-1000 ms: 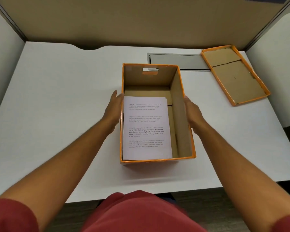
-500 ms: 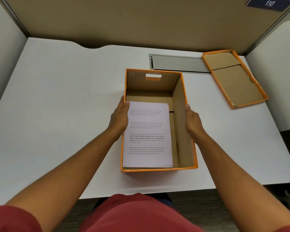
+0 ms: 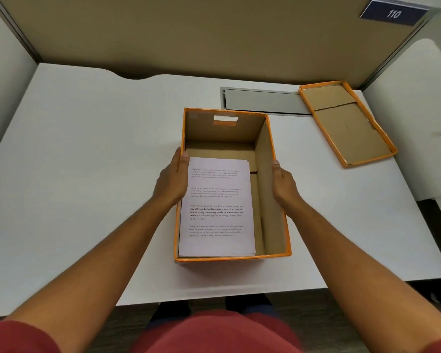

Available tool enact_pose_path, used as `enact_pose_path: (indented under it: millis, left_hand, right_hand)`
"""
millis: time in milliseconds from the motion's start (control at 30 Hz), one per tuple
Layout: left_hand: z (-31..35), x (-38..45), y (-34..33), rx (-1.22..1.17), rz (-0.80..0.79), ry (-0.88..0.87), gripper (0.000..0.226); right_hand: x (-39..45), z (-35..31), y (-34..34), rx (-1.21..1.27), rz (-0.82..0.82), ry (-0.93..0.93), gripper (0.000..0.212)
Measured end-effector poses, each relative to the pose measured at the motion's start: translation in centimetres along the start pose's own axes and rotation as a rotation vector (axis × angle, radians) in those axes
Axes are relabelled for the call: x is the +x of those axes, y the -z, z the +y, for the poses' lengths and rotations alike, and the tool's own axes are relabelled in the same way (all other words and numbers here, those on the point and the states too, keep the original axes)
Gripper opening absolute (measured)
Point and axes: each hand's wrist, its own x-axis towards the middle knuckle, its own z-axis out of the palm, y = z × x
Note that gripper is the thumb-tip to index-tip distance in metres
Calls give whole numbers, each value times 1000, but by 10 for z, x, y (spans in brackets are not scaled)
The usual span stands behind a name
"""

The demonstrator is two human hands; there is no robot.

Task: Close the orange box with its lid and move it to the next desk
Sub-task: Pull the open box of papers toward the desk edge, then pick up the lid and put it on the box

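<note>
The orange box [image 3: 222, 128] stands open in the middle of the white desk [image 3: 87, 149], with printed paper sheets [image 3: 218, 207] lying flat inside along its left wall. My left hand [image 3: 172, 178] presses flat against the box's left outer wall, thumb at the rim. My right hand [image 3: 283, 180] presses against the right outer wall. Both hands clasp the box between them. The orange lid [image 3: 346, 123] lies upside down at the desk's back right, apart from the box.
A grey cable hatch [image 3: 262, 101] is set into the desk behind the box. Tan partition panels [image 3: 189, 34] close the back, with a "110" sign [image 3: 392, 14] at top right. White side walls flank the desk. The desk's front edge is near my body.
Both hands have closed in onto the box's side walls. The view has tilted up slightly, so the box sits lower in frame and the sign shows.
</note>
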Motion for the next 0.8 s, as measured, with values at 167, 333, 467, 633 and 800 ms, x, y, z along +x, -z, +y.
enact_pose_path:
  millis: [167, 333, 467, 633, 800]
  left_hand:
    - [30, -11, -2, 570, 279, -199, 75]
    - [102, -24, -65, 593, 363, -513, 52]
    - [159, -23, -151, 482, 154, -682, 47]
    - [197, -7, -238, 416, -16, -631, 49]
    - [205, 14, -288, 456, -126, -548, 53]
  right_hand:
    - [10, 2, 7, 98, -204, -30, 74]
    - [43, 30, 46, 230, -268, -68, 73]
    - [101, 77, 111, 82, -113, 67, 55]
    - [171, 126, 179, -293, -1, 183, 55]
    - [210, 158, 207, -651, -97, 226, 65]
